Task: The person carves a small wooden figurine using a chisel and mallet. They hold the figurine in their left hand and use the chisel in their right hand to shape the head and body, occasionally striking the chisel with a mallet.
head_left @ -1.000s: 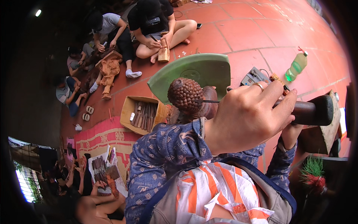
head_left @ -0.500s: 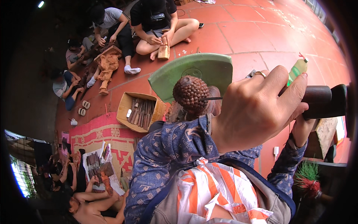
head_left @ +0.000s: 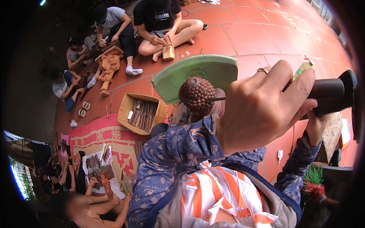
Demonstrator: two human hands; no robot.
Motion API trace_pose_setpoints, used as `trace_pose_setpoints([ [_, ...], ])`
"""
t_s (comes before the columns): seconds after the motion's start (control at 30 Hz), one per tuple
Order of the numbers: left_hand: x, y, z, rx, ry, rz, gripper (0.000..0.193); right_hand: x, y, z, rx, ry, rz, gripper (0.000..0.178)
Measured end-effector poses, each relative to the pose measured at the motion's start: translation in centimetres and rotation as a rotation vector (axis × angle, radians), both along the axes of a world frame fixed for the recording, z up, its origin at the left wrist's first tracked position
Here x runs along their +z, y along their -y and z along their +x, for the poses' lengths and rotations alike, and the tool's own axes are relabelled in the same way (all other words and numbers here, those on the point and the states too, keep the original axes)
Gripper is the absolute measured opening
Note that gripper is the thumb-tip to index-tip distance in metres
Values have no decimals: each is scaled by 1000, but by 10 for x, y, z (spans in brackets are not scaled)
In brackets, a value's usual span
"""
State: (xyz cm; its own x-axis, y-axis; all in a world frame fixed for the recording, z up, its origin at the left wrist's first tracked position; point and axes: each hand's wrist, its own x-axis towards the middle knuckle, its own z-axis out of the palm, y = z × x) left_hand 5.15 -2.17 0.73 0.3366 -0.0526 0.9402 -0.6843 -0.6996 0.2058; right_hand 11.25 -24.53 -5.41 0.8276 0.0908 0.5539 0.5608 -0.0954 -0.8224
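My left hand (head_left: 262, 102), a ring on one finger, is closed round a chisel with a dark round handle (head_left: 329, 91). Its thin dark blade (head_left: 217, 99) points left, toward a carved wooden head (head_left: 196, 95) covered in brown knobs; my hand hides part of the blade. Behind the handle, my right hand (head_left: 316, 123) is closed on a black mallet (head_left: 344, 97), which lies beside the handle's outer end. The mallet's grip is mostly hidden. Beyond the carved head stands a green plastic chair back (head_left: 213, 68).
A cardboard box (head_left: 127, 108) of chisels sits left on a red patterned mat (head_left: 91, 133). Several people carve nearby, one holding a wooden block (head_left: 168, 53). A wooden statue (head_left: 109, 68) lies by them. A green bottle (head_left: 304, 68) stands beyond my left hand.
My right hand and the mallet have shifted slightly right and up. The chisel handle's outer end has tilted up a little, while my left hand stays closed on it.
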Motion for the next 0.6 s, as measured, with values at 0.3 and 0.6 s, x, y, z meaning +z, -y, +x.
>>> trace_pose_setpoints([
  [0.3,3,-1,-1,83,-103,45,39,-5,-2,6,28,-66,-53,19],
  [0.6,2,3,-12,123,-49,330,28,-24,10,11,69,55,58,23],
])
